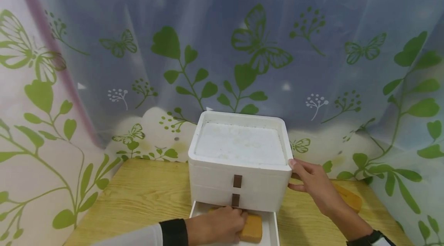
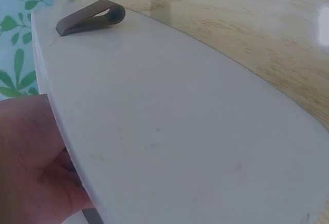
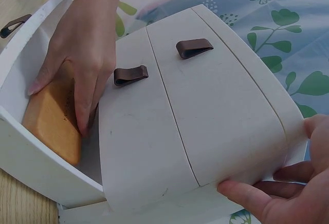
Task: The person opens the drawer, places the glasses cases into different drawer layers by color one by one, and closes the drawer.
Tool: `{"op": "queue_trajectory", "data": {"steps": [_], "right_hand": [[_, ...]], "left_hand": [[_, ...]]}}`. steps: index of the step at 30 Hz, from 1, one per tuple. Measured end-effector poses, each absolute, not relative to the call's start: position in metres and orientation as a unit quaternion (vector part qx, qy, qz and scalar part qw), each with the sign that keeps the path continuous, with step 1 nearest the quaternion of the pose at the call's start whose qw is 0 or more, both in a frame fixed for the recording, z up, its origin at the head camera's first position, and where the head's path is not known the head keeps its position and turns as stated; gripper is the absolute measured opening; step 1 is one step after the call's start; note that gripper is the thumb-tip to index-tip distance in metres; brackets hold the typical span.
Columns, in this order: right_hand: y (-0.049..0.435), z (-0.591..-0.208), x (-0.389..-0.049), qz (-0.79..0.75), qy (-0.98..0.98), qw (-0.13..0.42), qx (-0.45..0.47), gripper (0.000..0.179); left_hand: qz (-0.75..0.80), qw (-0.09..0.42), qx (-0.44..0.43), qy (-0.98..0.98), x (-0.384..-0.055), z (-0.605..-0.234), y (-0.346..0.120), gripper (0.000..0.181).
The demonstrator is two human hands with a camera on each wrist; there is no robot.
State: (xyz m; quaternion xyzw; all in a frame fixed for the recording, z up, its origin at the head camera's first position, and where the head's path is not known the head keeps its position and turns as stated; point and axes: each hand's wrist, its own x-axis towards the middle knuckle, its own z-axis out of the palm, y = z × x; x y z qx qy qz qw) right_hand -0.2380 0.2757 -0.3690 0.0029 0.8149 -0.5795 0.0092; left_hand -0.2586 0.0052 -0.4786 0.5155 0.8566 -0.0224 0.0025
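Observation:
A white drawer cabinet (image 1: 239,142) stands on the table, its lowest drawer (image 1: 276,224) pulled out. Inside that drawer my left hand (image 1: 220,226) holds a yellowish-brown wooden block (image 1: 252,229), with the thumb on one side and fingers on the other in the right wrist view. Faint dark lettering marks the block's top. At the cabinet's upper right front corner, my right hand (image 1: 313,186) grips the edge, thumb on the rim and fingers against the side. The left wrist view is mostly filled by the drawer's white front (image 2: 169,111); part of the left hand shows behind its edge.
Two upper drawers with brown strap handles (image 1: 237,181) are closed. Another yellowish-brown piece (image 1: 349,198) lies on the wooden table (image 1: 152,184), right of the cabinet and partly behind the right wrist. A curtain (image 1: 215,45) printed with leaves and butterflies hangs close behind.

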Motion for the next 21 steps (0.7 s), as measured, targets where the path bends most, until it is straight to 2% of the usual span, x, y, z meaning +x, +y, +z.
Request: {"op": "queue_trajectory", "data": {"steps": [4, 13, 21], "right_hand": [[0.2753, -0.3682, -0.2378, -0.577, 0.816, 0.008, 0.005, 0.071], [0.2742, -0.3657, -0.2366, -0.57, 0.822, 0.006, 0.004, 0.072], [0.2736, -0.367, -0.2355, -0.577, 0.816, 0.007, 0.003, 0.071]], "left_hand": [[-0.044, -0.008, 0.519, 0.854, -0.259, -0.4809, 0.0072, 0.042], [-0.058, 0.009, 0.489, 0.871, -0.2593, -0.4851, 0.0124, 0.042], [-0.047, -0.034, 0.51, 0.858, -0.2558, -0.4885, 0.0029, 0.048]]}}
